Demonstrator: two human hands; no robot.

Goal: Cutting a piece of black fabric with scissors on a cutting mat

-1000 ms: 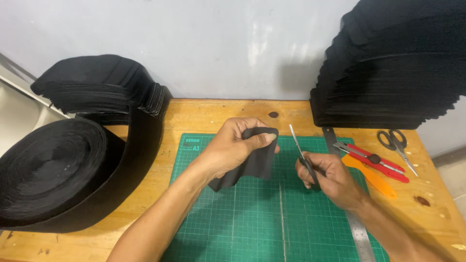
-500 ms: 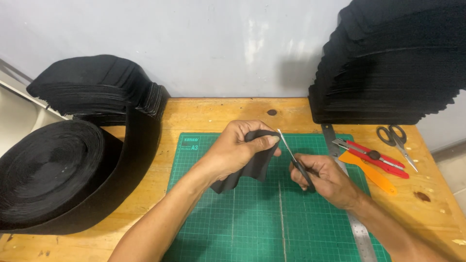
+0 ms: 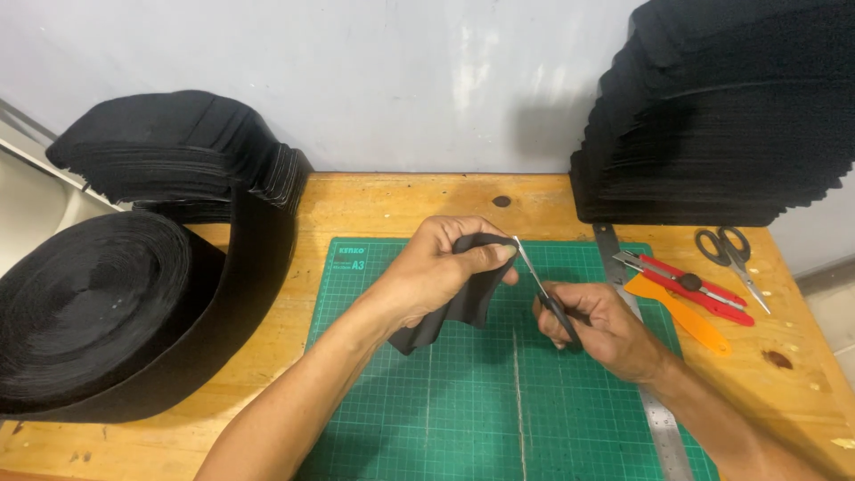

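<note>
Over the green cutting mat [image 3: 427, 419], at mid-bench, I log two hands at work. Left hand [image 3: 441, 272]: closed around a folded piece of black fabric [image 3: 463, 303], thumb pressing its upper edge; the fabric hangs down from the fist onto the mat. Right hand [image 3: 601, 325]: closed on the dark handle of a slim blade tool [image 3: 539, 285], whose metal tip slants up and left to meet the fabric's top corner by the left thumb.

Surroundings, by position:
- Left: large roll of black webbing [image 3: 98, 312], its loose band rising to a folded stack of black material [image 3: 178, 147] at far left.
- Far right: tall pile of cut black pieces [image 3: 721, 116] against the wall.
- Right of the mat: steel ruler [image 3: 623, 276] running near to far, partly covered by the right wrist; red utility knife [image 3: 690, 285]; orange plastic piece [image 3: 681, 312] just beside it; black-handled scissors [image 3: 730, 249].
- Wooden bench [image 3: 356, 200] beneath all.

Hard to make out: I cannot tell the blade tool's exact kind, its handle being buried in the fist. The fabric's upper fold is hidden by the left fingers. Pile and roll are cut off at the frame edges.
</note>
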